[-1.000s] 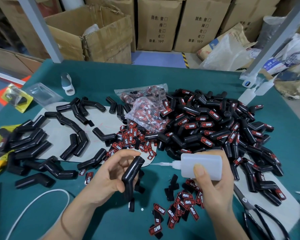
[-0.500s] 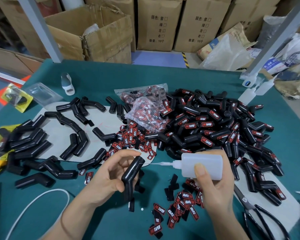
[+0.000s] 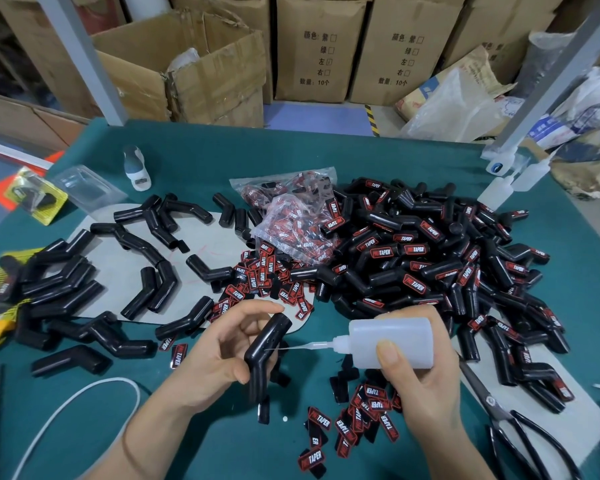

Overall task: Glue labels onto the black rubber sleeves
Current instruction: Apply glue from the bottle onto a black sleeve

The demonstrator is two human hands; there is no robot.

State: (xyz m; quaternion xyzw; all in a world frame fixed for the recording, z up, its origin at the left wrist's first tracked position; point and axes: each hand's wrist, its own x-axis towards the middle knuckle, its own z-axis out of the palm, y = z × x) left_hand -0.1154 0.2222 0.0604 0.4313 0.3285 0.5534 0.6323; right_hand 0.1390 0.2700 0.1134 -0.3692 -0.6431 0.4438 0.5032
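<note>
The bent black sleeve [image 3: 265, 355] is up off the bench, pinched in the left hand [image 3: 219, 355]: thumb under its lower leg, fingertips curled over its top end. Against its upper leg rests the thin needle tip of the glue bottle [image 3: 390, 342], which the right hand [image 3: 420, 382] grips with the thumb pressed on the near side and the fingers wrapped behind. Over the last second almost nothing has moved; the needle was already at the sleeve and has only settled onto the face just above the bend. I take that to mean glue is being laid right now, and the label step has not begun, since no label is on this sleeve.

Just below the right hand lies a loose scatter of red and black labels [image 3: 361, 417], close enough to pick from once the bottle is put down. Beyond the right hand is the big heap of finished sleeves [image 3: 440, 258] with labels on. Beyond and outward of the left hand lie the bare sleeves [image 3: 59, 282], some on a grey mat [image 3: 201, 244]. A clear bag of labels [image 3: 298, 220] sits beyond both hands, and scissors [image 3: 520, 431] lie on the outer side of the right wrist
</note>
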